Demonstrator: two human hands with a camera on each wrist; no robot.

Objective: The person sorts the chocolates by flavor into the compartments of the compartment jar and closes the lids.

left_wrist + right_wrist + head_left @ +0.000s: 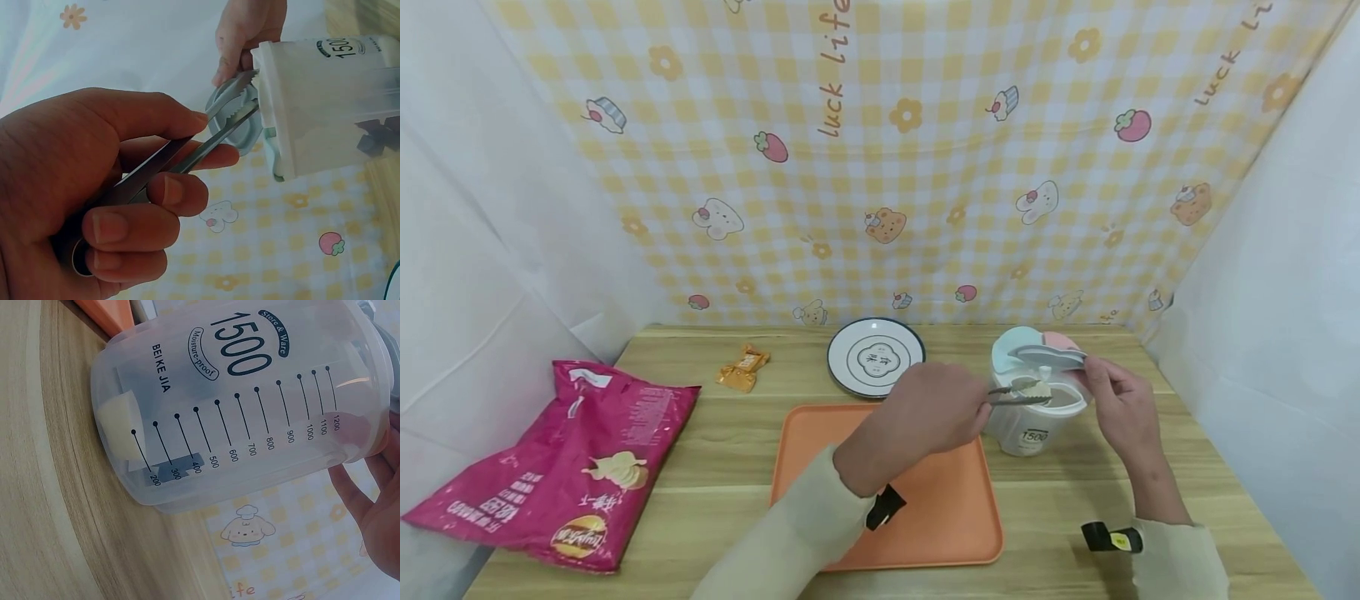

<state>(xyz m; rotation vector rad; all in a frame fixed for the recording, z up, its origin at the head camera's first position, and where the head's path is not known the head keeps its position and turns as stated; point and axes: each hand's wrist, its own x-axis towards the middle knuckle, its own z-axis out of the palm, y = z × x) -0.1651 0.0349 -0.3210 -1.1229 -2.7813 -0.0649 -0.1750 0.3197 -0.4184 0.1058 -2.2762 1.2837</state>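
Note:
My left hand (936, 408) grips metal tongs (206, 140), its fingers curled round their dark handles. The toothed tips are at the mouth of a translucent storage canister (1033, 429), where a pale piece (1039, 391) shows by them in the head view. My right hand (1123, 408) pinches the edge of the canister's raised grey lid flap (1048, 357). Through the canister wall, a pale yellow chunk (122, 428) and dark pieces (378, 134) show near the bottom. Beside the grey flap are light blue (1017, 346) and pink (1060, 340) lid sections.
An orange tray (917, 533) lies under my left forearm, with a white dark-rimmed plate (876, 357) behind it. To the left are a magenta chip bag (587, 450) and orange-wrapped candies (743, 368). A yellow checked cloth (880, 167) hangs behind the wooden table (715, 467).

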